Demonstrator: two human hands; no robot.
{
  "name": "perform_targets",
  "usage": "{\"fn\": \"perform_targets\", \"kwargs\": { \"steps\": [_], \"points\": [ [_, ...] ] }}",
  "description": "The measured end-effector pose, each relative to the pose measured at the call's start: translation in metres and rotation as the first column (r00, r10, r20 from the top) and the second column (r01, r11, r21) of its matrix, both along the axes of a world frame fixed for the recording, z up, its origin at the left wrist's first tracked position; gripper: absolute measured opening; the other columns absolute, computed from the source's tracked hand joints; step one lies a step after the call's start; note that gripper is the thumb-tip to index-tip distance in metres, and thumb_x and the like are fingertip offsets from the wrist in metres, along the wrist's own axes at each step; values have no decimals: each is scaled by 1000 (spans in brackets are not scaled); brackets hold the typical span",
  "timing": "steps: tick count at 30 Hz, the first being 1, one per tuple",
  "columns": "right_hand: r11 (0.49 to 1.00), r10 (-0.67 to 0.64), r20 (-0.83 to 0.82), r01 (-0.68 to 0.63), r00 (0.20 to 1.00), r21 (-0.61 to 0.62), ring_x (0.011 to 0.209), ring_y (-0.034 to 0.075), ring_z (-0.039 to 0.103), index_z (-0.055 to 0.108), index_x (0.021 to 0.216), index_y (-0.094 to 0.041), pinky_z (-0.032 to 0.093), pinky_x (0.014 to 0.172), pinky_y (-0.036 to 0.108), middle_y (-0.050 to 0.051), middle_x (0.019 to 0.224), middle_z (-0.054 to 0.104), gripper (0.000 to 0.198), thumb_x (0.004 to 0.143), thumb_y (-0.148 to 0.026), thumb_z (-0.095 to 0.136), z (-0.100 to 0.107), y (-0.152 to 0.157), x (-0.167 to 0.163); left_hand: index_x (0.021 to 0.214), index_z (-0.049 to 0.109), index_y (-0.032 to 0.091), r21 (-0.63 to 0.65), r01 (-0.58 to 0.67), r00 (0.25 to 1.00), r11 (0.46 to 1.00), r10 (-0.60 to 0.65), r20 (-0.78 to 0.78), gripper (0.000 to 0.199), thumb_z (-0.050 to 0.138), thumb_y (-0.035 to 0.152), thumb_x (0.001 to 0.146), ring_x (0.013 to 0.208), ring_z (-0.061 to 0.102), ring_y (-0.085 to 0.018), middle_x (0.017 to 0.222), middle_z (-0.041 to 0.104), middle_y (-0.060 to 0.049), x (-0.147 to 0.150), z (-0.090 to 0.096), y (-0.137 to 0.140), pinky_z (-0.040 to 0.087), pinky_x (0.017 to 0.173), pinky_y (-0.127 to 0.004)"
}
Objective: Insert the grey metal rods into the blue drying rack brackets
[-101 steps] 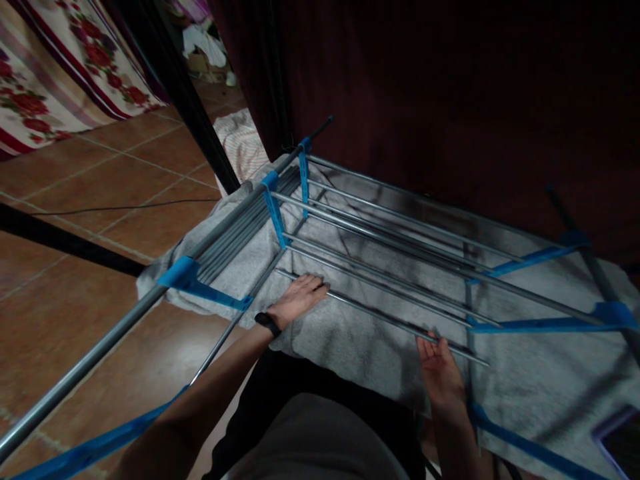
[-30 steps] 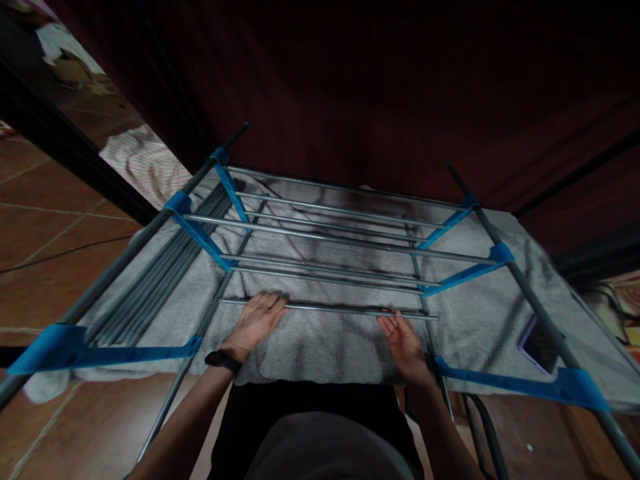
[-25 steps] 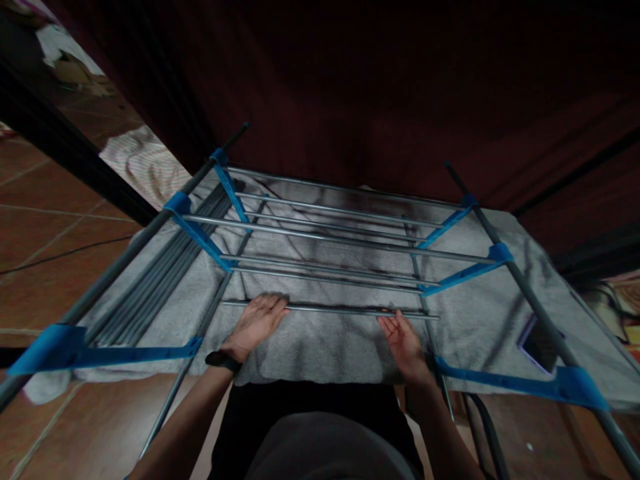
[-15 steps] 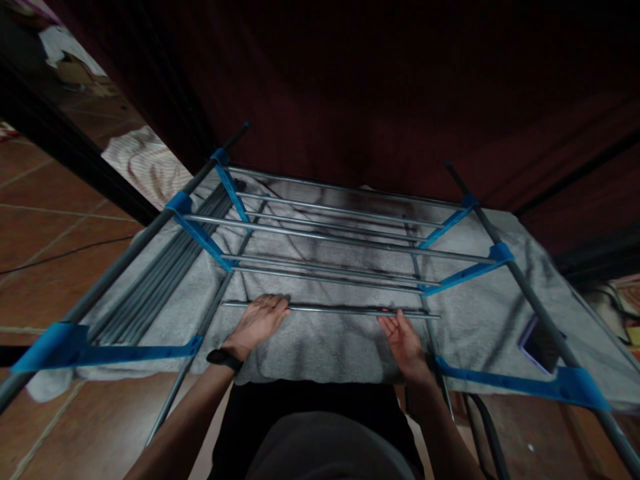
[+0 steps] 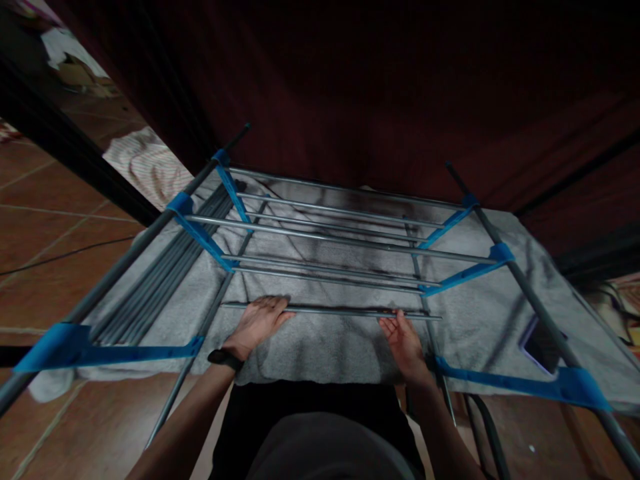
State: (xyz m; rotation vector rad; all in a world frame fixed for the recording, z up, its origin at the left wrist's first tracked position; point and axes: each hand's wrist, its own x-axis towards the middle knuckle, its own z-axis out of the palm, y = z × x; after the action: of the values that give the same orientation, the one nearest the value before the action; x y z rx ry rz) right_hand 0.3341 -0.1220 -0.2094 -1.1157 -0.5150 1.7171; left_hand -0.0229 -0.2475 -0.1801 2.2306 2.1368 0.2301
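Note:
A grey metal rod [image 5: 335, 311] lies crosswise in front of me, low over the grey cloth. Close to its left end my left hand [image 5: 263, 319] is wrapped over it from above, a black band on the wrist. My right hand [image 5: 401, 337] pinches the rod toward its right end, palm partly turned up. Around both hands stands a rack frame of grey tubes with blue plastic brackets [image 5: 525, 385]. Several crossbars [image 5: 340, 240] span the brackets beyond the held rod. Neither end of this rod sits in a bracket.
Several loose rods [image 5: 165, 267] lie bundled on the left of the grey cloth [image 5: 310, 353]. A phone [image 5: 540, 345] rests at the right, beside the right-hand tube. Behind the rack hangs a dark red curtain [image 5: 350, 87]. Tiled floor [image 5: 60, 233] and a thin cable show at left.
Almost nothing differs. The left hand's fingers have shifted slightly on the rod, and the thumb now sticks out a little more. The rod and rack stay in place.

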Motion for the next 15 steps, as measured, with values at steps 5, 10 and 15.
{"fn": "perform_targets", "kwargs": {
  "steps": [5, 10, 15],
  "points": [
    [1000, -1, -12, 1, 1000, 0, 75, 15, 70, 66, 78, -25, 59, 82, 31, -4, 72, 70, 31, 72, -47, 86, 4, -1, -3, 117, 65, 16, -30, -1, 1000, 1000, 2, 24, 42, 40, 46, 103, 101, 70, -28, 106, 75, -13, 0, 2, 0, 51, 86, -41],
    [1000, -22, 12, 22, 1000, 14, 71, 15, 70, 64, 75, -25, 58, 75, 29, -4, 68, 68, 35, 70, -50, 87, 10, -2, -8, 114, 67, 16, -9, 9, 999, 1000, -9, 33, 46, 37, 49, 103, 98, 71, -28, 104, 75, -14, -4, -1, -1, 52, 86, -41],
    [995, -77, 77, 72, 994, 66, 64, 15, 68, 62, 72, -24, 56, 66, 28, -3, 66, 67, 39, 66, -52, 88, 26, 4, -16, 105, 68, 17, 70, 7, 999, 997, -10, 36, 47, 35, 50, 102, 91, 72, -29, 95, 75, -13, -9, -8, -1, 52, 81, -41]
  ]
}}
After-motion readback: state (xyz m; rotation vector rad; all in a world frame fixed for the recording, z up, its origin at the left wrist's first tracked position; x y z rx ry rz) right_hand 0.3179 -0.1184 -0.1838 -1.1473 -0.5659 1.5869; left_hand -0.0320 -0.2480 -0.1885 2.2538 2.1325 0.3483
